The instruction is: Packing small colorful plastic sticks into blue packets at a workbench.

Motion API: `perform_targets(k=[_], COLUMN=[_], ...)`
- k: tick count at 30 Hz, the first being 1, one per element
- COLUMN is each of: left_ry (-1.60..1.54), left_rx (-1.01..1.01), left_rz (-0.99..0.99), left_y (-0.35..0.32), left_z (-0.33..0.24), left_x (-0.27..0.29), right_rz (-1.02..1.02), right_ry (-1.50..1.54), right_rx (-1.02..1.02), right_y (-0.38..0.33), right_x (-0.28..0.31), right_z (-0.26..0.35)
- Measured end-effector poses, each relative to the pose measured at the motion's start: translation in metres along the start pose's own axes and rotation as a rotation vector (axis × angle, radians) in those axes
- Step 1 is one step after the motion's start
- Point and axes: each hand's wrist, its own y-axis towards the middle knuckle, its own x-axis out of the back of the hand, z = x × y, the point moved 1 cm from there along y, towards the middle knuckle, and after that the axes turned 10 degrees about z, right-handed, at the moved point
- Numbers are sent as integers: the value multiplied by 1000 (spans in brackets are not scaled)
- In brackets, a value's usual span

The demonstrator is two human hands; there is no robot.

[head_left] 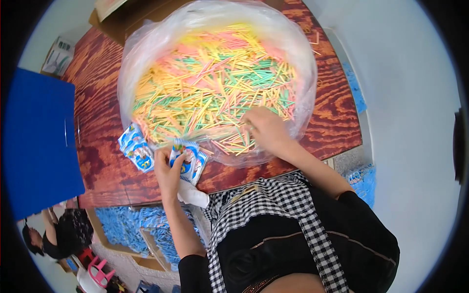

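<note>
My left hand [167, 172] holds a small blue and white printed packet [188, 158] upright at the near edge of the table, with a few coloured sticks poking from its top. My right hand [264, 128] reaches into a big clear plastic bag [146, 44] and its fingers are curled over the pile of thin pink, yellow and green sticks [215, 83]; what it pinches is hidden. A second packet of the same kind [135, 148] lies flat on the wood just left of my left hand.
The bag sits on a red-brown wooden table [332, 117]. A blue board [39, 141] stands at the left. Below the table edge lie boxes of blue packets [127, 227]. Another person [63, 234] sits at lower left. A cardboard box [115, 22] is at the far side.
</note>
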Motion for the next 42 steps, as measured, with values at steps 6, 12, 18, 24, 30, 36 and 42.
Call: perform_targets(k=[6,12,18,24,30,36,42], left_ry=[248,266,242,62,246,278,382], left_rx=[-29,40,41,117,147,168,-68], left_rz=[-340,-358,-466,-772,-741,-639,-550], left_y=[-49,-69,-71,-66,-56,-61,-68], left_z=[-29,-23,-11,8,9,2,-56], left_x=[-13,-40,-45,-38,-39,-34,-16], right_rz=[-198,154,147,4,30,249,279], right_ry=[-194,133,47,3,253,573,614], right_rx=[73,321,292,334,231,48,158], right_y=[12,38,47,54,55,49,38], right_x=[22,-40,-83,-98,-107,-96,-66], right_z=[26,99,107,96,88,82,83])
